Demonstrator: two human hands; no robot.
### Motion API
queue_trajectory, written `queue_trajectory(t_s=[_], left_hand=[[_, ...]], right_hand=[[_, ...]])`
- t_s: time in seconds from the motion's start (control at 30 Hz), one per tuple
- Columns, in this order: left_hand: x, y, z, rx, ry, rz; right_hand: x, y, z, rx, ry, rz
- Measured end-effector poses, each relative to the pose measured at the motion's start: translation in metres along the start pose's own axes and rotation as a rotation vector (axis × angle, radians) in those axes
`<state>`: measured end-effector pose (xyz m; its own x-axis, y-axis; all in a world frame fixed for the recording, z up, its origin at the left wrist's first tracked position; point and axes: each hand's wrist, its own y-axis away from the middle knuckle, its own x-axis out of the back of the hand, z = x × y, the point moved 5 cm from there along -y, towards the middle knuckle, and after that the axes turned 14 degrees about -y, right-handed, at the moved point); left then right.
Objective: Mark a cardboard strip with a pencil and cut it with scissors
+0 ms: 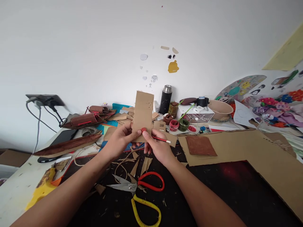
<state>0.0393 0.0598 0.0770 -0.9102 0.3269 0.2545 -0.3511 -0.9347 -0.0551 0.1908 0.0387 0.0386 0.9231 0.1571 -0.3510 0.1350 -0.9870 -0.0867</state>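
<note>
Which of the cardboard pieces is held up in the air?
The tall narrow cardboard strip, upright between the left hand and the right hand, which also holds a thin red stick. The big L-shaped cardboard sheet lies flat on the table.

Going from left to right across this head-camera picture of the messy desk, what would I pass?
Wall socket → long brown strip → left hand → cardboard piece it holds up → right hand holding thin brush → green paint pot → brown square → beige bowl → paper flowers.

Scissors lie before the card — flask behind it, cardboard sheet to its right.
</note>
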Motion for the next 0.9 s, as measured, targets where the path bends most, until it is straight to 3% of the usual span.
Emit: queue_trajectory(t_s=[0.1,0.2,0.43,0.67,0.9], left_hand=[[-0.005,0.002,0.003,-0.010,-0.020,-0.073],[-0.006,0.002,0.001,-0.002,0.005,-0.068],[-0.013,0.001,-0.012,0.122,0.183,-0.143],[-0.003,-0.003,-0.009,0.095,0.201,0.020],[0.010,-0.006,-0.011,0.153,0.276,0.167]], right_hand=[[0.001,-0.001,-0.001,-0.011,-0.025,0.013],[0.001,-0.002,-0.003,0.002,-0.028,0.017],[-0.001,-0.001,-0.002,-0.009,-0.021,-0.010],[-0.004,0.001,0.001,-0.036,-0.009,-0.039],[0.010,-0.003,-0.011,0.082,-0.021,0.129]])
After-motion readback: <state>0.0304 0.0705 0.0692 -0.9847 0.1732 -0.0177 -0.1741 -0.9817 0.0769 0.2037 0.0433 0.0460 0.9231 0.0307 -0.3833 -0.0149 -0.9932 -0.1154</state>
